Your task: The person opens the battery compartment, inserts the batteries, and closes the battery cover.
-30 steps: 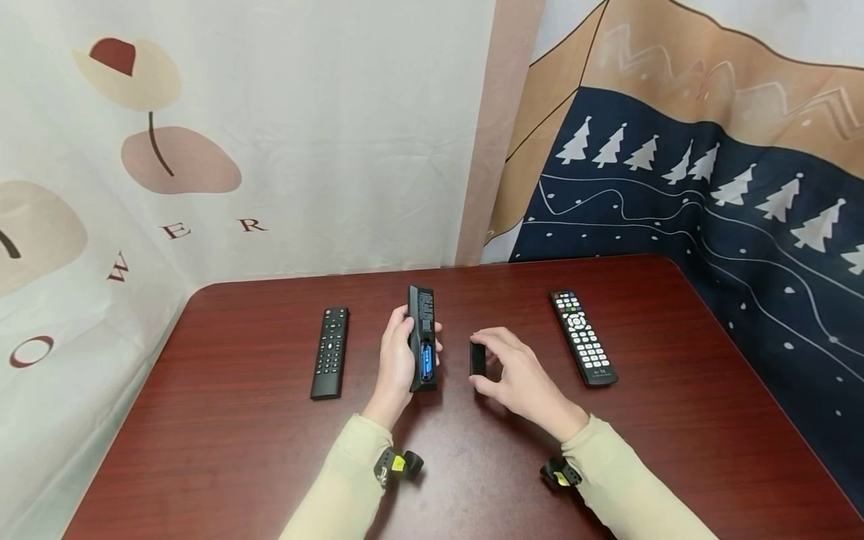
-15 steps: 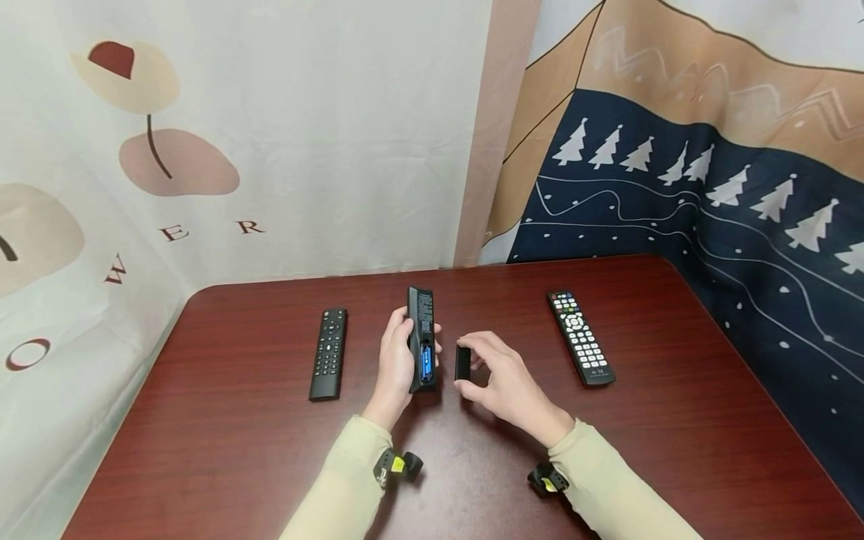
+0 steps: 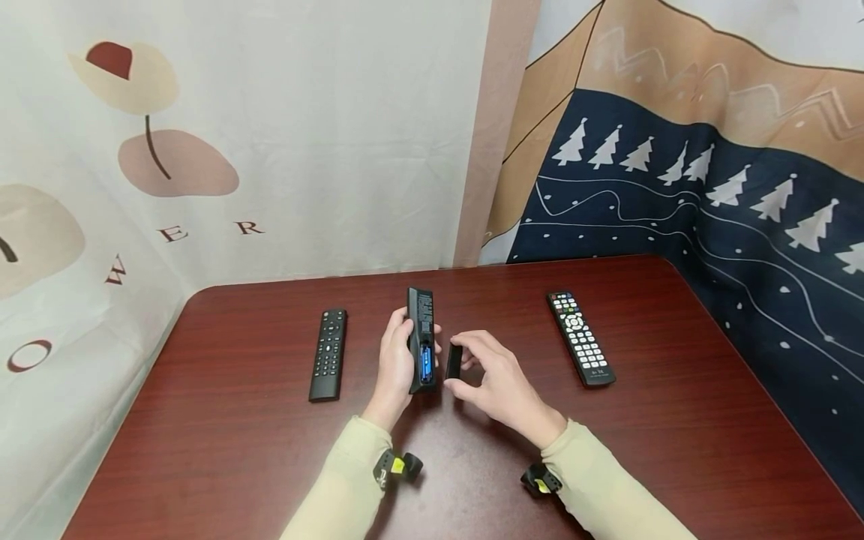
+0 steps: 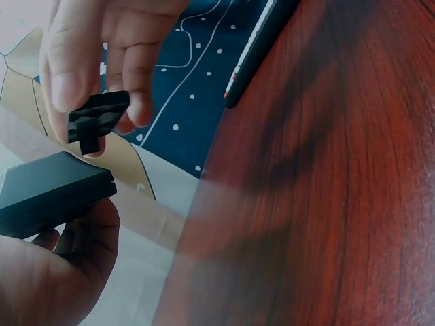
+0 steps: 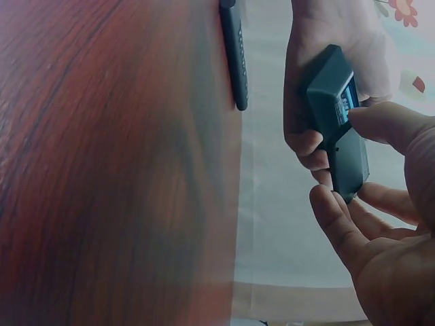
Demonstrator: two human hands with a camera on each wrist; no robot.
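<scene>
My left hand grips a black remote control above the table, its back turned up toward the right. In the lower part of that back the battery compartment lies uncovered, and blue batteries show inside. Just to its right, my right hand pinches a small black battery cover between thumb and fingertips. A narrow gap separates cover and remote in the head view. Seen from the left wrist, the cover has a tab pointing down, close above the end of the remote.
On the dark red wooden table, a slim black remote lies to the left of my hands. Another black remote with white buttons lies to the right. Printed curtains hang behind the table's far edge.
My right hand has moved left with the battery cover, bringing it close beside the remote, and the cover has tilted slightly. My left hand holds the remote in nearly the same place.
</scene>
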